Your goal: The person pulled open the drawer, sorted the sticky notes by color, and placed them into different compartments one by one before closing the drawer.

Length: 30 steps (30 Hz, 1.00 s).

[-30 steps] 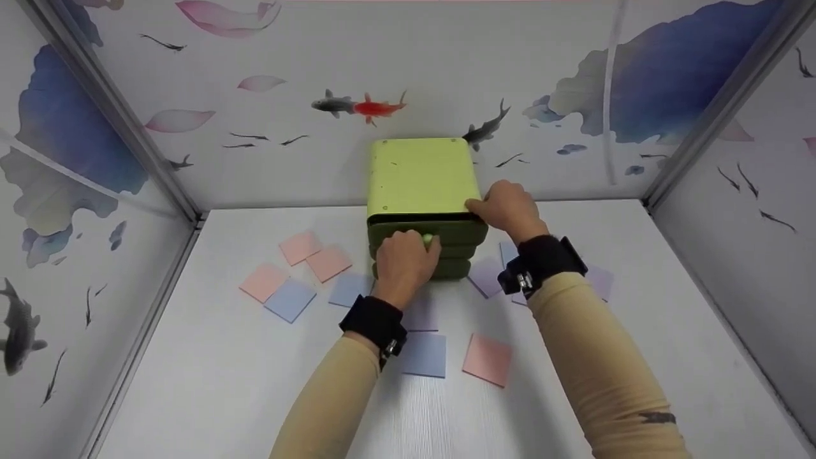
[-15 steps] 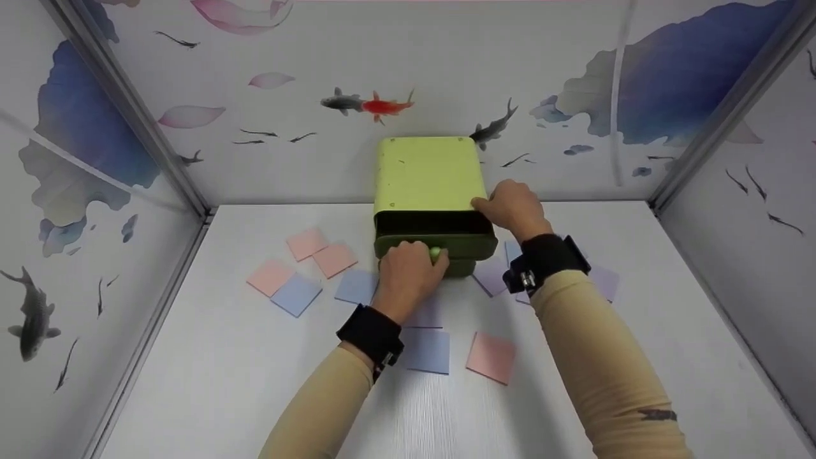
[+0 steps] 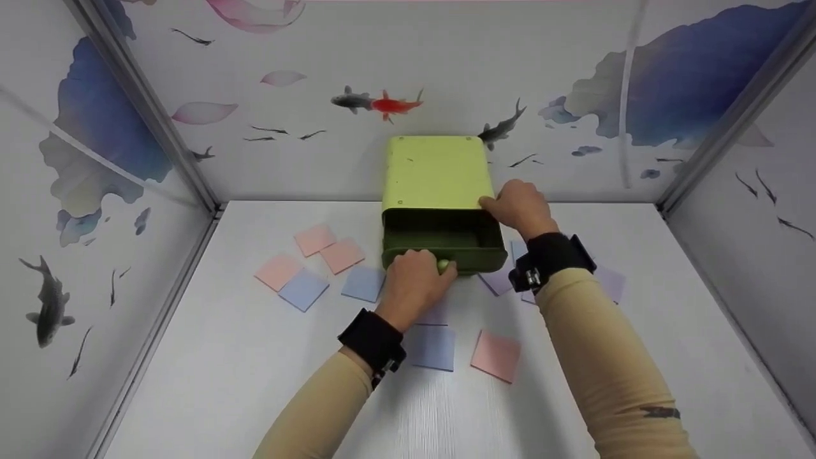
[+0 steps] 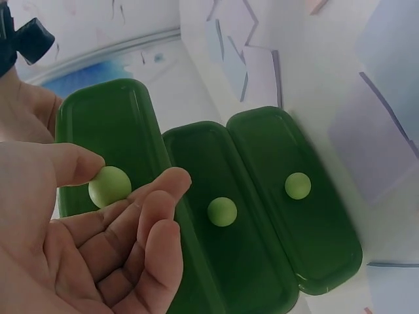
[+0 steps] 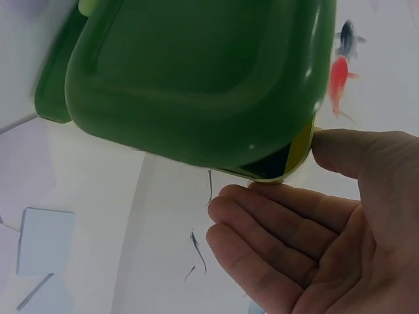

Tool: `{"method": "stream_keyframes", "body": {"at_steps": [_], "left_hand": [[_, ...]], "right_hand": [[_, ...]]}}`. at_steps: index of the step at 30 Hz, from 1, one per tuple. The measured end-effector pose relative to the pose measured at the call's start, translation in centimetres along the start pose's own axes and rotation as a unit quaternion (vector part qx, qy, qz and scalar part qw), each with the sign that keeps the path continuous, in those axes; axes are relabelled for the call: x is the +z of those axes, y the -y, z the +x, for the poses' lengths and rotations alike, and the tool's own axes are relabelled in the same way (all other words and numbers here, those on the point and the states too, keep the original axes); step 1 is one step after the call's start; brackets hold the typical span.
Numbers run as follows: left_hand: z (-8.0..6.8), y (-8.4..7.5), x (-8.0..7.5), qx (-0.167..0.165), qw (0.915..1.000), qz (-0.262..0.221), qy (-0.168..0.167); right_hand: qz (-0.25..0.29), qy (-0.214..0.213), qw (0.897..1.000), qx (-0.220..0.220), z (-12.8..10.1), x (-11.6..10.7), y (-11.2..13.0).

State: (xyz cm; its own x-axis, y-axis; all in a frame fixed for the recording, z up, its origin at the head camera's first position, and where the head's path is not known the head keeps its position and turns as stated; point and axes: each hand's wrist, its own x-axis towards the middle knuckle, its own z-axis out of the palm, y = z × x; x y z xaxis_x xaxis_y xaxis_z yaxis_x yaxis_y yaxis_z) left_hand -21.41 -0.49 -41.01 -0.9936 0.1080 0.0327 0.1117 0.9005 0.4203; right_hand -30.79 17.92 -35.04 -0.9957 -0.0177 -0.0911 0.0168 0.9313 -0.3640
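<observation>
A small light-green drawer cabinet [image 3: 438, 171] stands against the back wall, with three dark green drawers. Its top drawer [image 3: 478, 259] is pulled well out, and the dark inside visible in the head view looks bare. My left hand [image 3: 413, 284] pinches that drawer's round light-green knob [image 4: 110, 188] between thumb and forefinger; the other fingers curl loosely below. In the left wrist view, the middle drawer [image 4: 196, 150] and bottom drawer [image 4: 281, 140] are shut. My right hand [image 3: 521, 207] holds the cabinet's front right corner, thumb at the top edge and fingers along the side.
Several flat square tiles lie on the white table [image 3: 210, 382]: pink tiles [image 3: 278, 272] and blue tiles [image 3: 304, 290] at left, a blue tile [image 3: 435, 349] and pink tile [image 3: 496, 357] in front, purple tiles [image 3: 612, 285] at right. Printed wall panels [image 3: 306, 166] enclose the table.
My left hand has drawn the top drawer toward me, from nearly shut to well out. My right hand has stayed at the cabinet corner. The head view has shifted slightly.
</observation>
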Motion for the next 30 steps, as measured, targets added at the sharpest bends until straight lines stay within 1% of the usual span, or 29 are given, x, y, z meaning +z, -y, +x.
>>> {"method": "stream_keyframes", "body": {"at_steps": [7,11,19,25,30], "left_hand": [[-0.8,0.2,0.0,0.01,0.9999,0.013,0.002],[-1.2,0.1,0.0,0.011,0.9997,0.018,0.009],[-1.7,0.4,0.5,0.005,0.9996,0.024,0.013],[-2.0,0.5,0.6,0.013,0.9995,0.029,0.002],[-2.1,0.7,0.7,0.017,0.9994,0.028,0.005]], "right_hand": [[-0.004,-0.009,1.0,-0.016,-0.1,0.1,-0.1],[-0.001,-0.015,1.0,-0.015,-0.1,0.2,-0.2],[0.004,-0.008,1.0,-0.014,-0.1,0.3,-0.3],[0.001,-0.014,1.0,-0.025,-0.1,0.3,-0.4],[0.006,-0.013,1.0,-0.028,-0.2,0.2,-0.4]]}}
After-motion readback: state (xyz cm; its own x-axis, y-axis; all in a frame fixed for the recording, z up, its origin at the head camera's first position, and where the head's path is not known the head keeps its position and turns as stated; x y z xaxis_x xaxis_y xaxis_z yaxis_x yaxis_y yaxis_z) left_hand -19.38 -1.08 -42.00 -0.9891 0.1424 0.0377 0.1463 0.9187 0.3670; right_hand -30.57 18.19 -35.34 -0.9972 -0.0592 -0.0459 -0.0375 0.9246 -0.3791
